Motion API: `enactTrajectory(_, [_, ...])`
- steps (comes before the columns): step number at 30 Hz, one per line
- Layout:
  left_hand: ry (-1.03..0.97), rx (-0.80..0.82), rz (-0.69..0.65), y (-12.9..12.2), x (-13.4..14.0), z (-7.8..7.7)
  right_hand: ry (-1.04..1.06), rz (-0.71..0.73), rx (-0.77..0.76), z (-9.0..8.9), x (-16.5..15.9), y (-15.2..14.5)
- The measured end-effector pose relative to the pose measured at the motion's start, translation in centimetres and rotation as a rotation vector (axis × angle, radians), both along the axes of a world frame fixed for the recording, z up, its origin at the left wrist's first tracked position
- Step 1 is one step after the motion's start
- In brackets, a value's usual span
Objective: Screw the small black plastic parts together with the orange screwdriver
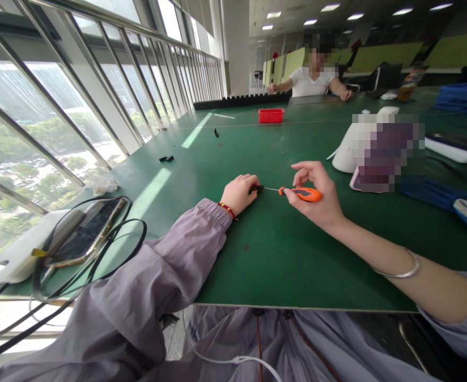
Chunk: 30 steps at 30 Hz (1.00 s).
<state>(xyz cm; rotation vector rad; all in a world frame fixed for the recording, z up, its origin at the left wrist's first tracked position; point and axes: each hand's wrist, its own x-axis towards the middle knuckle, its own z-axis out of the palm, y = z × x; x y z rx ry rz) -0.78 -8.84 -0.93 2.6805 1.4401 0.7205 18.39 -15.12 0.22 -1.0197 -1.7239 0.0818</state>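
Observation:
In the middle of the green table [233,254], my left hand [241,192] is closed on a small black part [257,188], mostly hidden by the fingers. My right hand [316,193] grips an orange and grey screwdriver [307,194] by its handle, with some fingers raised. The thin shaft points left, and its tip meets or almost meets the black part. Farther left on the table lie small black pieces [166,158], and another black piece [216,132] lies beyond them.
A red bin [271,115] and a long black rack [241,100] stand toward the far side, where a co-worker [315,79] sits. At left are a phone [86,233] and looped cables [138,233] beside a railing. At right are a white container [344,146] and a blue basket [461,98].

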Motion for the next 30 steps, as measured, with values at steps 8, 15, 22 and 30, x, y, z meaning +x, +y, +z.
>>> enactTrajectory(8, [0.005, 0.0, 0.005, 0.06, -0.02, -0.04, -0.018, 0.077, -0.038, 0.05, -0.11, -0.13])
enactTrajectory(15, [0.005, -0.003, 0.004, 0.07, -0.03, -0.05, -0.037, 0.028, -0.046, 0.11, 0.05, -0.14])
enactTrajectory(22, [0.017, -0.004, 0.011, -0.07, -0.01, 0.08, -0.015, 0.04, -0.042, 0.24, -0.03, -0.35])
enactTrajectory(30, [-0.013, -0.017, 0.002, 0.16, -0.08, -0.07, -0.065, 0.045, -0.083, 0.26, 0.01, -0.38])
